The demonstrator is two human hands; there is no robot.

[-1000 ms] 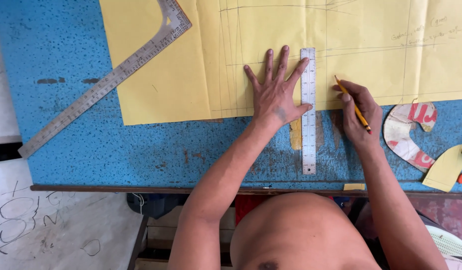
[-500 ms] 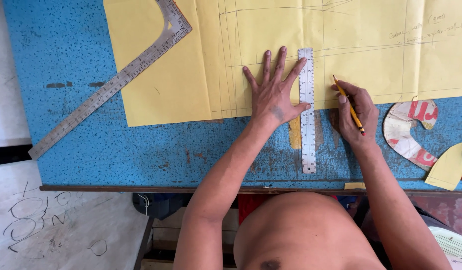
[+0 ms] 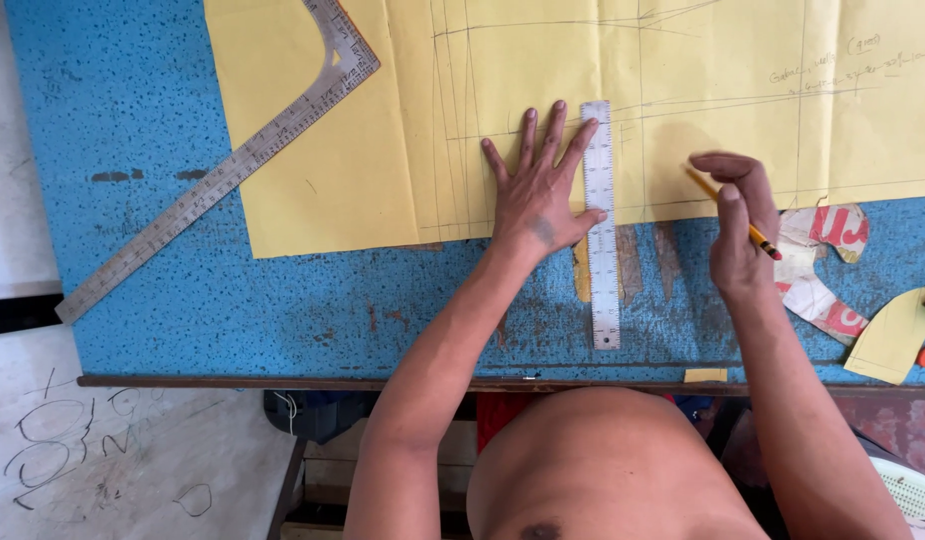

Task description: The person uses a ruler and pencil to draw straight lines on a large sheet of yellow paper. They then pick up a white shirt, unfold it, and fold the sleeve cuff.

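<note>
- I've got the left hand (image 3: 539, 195) flat on the yellow pattern paper (image 3: 383, 120), fingers fanned wide, palm pressing down near the paper's lower edge.
- The straight steel ruler (image 3: 602, 225) runs upright just to that hand's right; the index fingertip touches its left edge near the top, and the thumb lies against its side at about the middle, pinning it.
- The ruler's upper half sits on the paper, its lower half on the blue speckled table (image 3: 163, 130), ending just short of the table's front edge.
- Right hand (image 3: 738, 225) is off to the right of the ruler, apart from it, fingers curled shut around a yellow pencil (image 3: 733, 215).
- The pencil slants down to the right through the grip (red-tipped end poking out below the knuckles); I can't tell whether its other end touches the paper.
- Faint pencil lines cross the paper above and between both hands.
- Far left, an L-shaped metal square (image 3: 233, 165) lies diagonally, its corner on the paper, its long arm trailing onto the table, well apart from either hand.
- Right of the pencil hand, a red-and-white curved cutout (image 3: 818, 275) rests on the table, with a small yellow paper piece (image 3: 893, 335) beyond it.
</note>
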